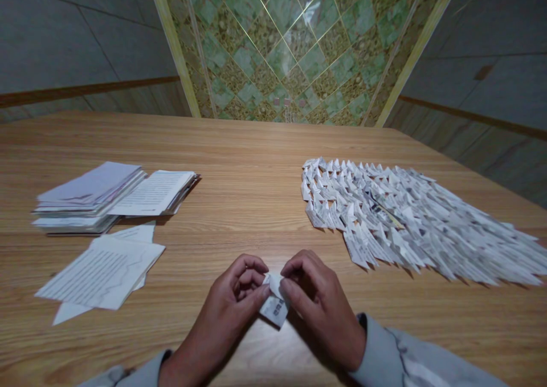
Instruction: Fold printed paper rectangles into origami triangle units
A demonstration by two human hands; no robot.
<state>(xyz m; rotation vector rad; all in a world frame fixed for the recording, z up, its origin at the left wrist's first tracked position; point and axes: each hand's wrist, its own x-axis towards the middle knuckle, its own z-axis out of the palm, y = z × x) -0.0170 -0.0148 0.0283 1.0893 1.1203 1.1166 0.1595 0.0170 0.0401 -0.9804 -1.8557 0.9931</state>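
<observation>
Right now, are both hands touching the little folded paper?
Touching. The head view shows the left hand and right hand pinching the folded paper between fingertips.

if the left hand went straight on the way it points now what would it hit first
The small folded white printed paper, which the left hand touches now; just beyond it, probably, the right hand.

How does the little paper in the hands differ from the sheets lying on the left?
The paper is small and folded; the sheets are larger and flat. The paper is pinched between left hand and right hand; the sheets lie untouched on the table. Both are white with dark print.
</observation>
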